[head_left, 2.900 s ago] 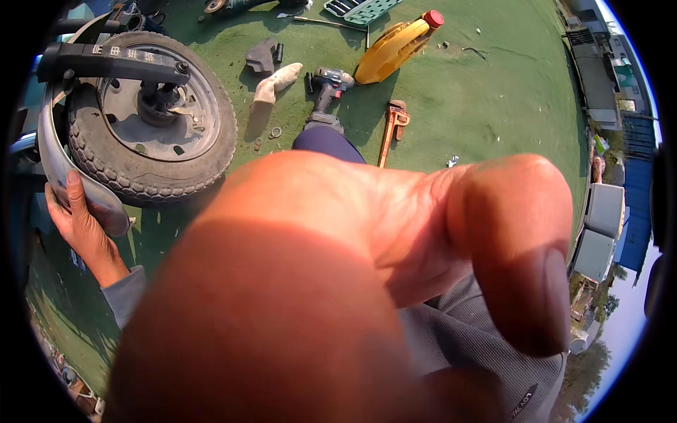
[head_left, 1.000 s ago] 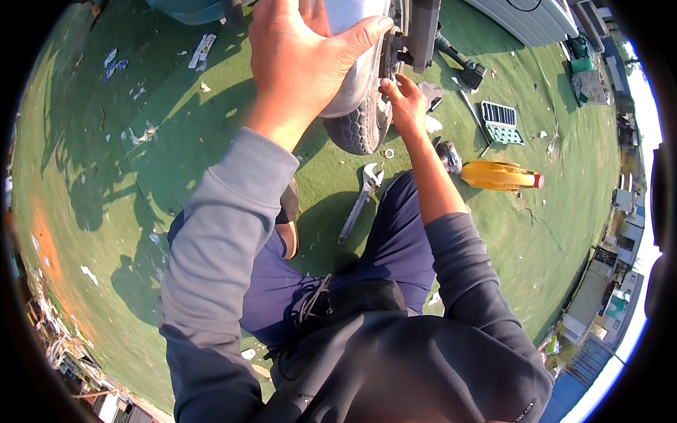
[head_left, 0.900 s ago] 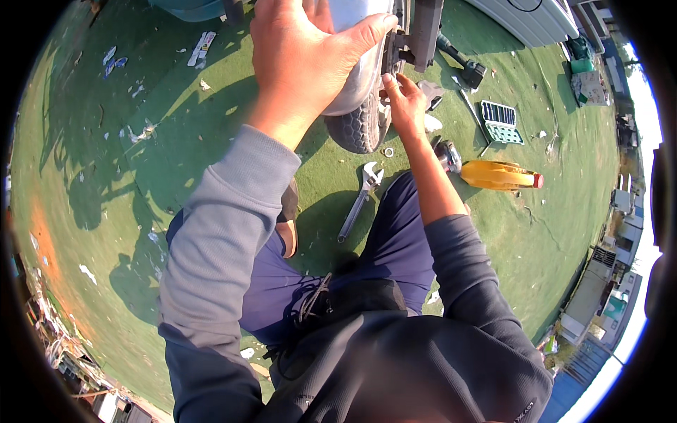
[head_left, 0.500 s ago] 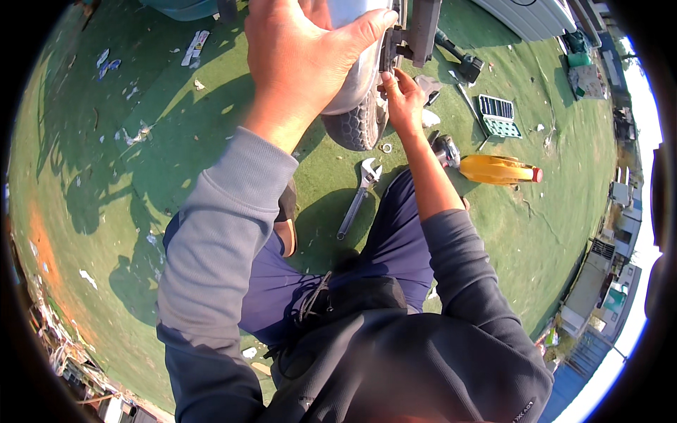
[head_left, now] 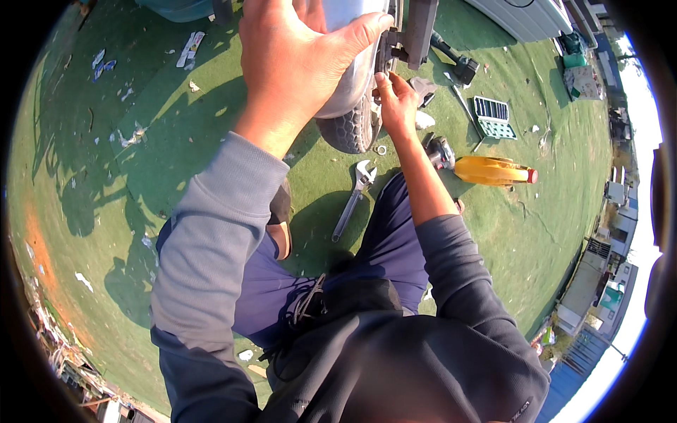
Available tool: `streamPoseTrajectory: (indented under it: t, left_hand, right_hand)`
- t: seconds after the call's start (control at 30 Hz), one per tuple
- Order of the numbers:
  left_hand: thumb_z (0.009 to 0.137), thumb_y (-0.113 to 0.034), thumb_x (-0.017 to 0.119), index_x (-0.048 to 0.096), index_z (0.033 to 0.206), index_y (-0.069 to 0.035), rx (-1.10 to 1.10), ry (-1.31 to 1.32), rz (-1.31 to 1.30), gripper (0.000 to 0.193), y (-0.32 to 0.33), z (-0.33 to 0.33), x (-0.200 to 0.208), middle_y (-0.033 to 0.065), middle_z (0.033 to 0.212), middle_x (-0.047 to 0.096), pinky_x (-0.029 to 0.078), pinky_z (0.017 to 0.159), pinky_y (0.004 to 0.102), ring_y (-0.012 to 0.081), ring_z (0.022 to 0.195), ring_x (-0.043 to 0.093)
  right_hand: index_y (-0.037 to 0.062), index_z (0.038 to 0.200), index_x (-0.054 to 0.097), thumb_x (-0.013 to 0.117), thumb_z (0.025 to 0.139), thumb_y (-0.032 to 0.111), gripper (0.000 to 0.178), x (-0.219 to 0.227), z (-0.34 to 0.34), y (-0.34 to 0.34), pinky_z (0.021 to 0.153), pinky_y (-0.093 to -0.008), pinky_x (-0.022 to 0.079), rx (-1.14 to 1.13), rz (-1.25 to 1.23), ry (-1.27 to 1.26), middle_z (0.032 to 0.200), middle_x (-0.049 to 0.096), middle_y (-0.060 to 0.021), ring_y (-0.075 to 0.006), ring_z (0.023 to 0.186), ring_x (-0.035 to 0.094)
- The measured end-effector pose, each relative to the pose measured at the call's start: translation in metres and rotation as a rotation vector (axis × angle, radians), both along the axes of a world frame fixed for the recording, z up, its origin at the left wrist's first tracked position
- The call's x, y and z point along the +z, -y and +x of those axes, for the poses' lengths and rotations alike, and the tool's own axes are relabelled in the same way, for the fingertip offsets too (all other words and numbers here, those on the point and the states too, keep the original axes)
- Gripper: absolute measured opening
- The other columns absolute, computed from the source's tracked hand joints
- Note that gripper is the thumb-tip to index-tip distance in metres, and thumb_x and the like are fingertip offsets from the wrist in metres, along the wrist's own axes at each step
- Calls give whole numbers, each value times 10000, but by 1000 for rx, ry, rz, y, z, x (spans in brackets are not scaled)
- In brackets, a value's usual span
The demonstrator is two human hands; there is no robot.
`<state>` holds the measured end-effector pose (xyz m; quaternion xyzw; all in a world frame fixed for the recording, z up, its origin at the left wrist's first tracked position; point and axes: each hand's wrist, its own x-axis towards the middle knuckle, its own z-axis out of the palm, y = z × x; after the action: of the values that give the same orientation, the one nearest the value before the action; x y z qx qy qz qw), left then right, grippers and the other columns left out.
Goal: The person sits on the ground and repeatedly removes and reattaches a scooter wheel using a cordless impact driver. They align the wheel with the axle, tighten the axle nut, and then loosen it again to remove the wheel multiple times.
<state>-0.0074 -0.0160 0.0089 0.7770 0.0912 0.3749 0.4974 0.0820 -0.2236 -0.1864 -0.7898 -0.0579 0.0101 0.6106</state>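
- Lowered from close before the lens since the earliest frame, the right hand [head_left: 400, 106] is now beside the wheel's tyre [head_left: 345, 134].
- Head view: the tyre's rim side lies just left of the right fingertips, long axis running away from the person; the right hand looks nearer its hub side. Whether thumb and forefinger pinch a small part, I cannot tell.
- Left hand [head_left: 293, 63], thumb spread wide, clasps the smooth, curved silver fender [head_left: 345, 95].
- Ahead of the right hand: squared dark fork leg [head_left: 421, 32].
- Nearer the person: shiny metal wrench [head_left: 349, 208].
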Motion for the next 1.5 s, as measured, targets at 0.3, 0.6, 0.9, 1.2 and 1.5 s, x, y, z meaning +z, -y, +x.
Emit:
streamPoseTrajectory:
  t: [0.3,0.6,0.9,1.2,1.5]
  left_hand:
    - [736,-192,927,400,1521,102,15,34,-7,990,-2,5,-11,238,1416,509,446,1141,414,336,1354,519]
    - [745,-118,885,380,1532,109,-70,65,-79,962,11,13,-11,252,1440,514,448,1150,394,328,1365,526]
    - [745,-145,899,386,1504,159,-211,42,-320,965,24,8,13,276,1462,516,454,1142,394,334,1369,534]
    - [763,-271,875,441,1465,139,47,-4,150,922,22,-2,10,306,1378,552,446,1121,458,417,1305,534]
    - [758,-282,889,435,1455,158,93,57,177,940,9,-6,11,317,1385,543,442,1127,479,435,1294,537]
  right_hand:
    - [-103,1362,609,719,1025,321,553,8,-3,1,731,-283,530,40,-25,-66,920,743,-83,-131,827,693]
    - [-121,1394,565,764,987,339,645,-1,-1,-1,699,-281,538,-7,2,-67,838,754,-113,-126,773,698]
    - [-107,1399,571,773,971,391,687,-6,-1,0,695,-288,545,-40,-39,-45,837,777,-114,-116,764,695]
    - [-94,1412,550,738,1006,343,625,-1,-1,6,781,-279,547,37,-25,19,908,774,-125,-126,846,704]
    - [-107,1450,531,727,1014,363,671,-18,5,4,751,-281,538,4,56,-50,905,767,-116,-136,818,688]
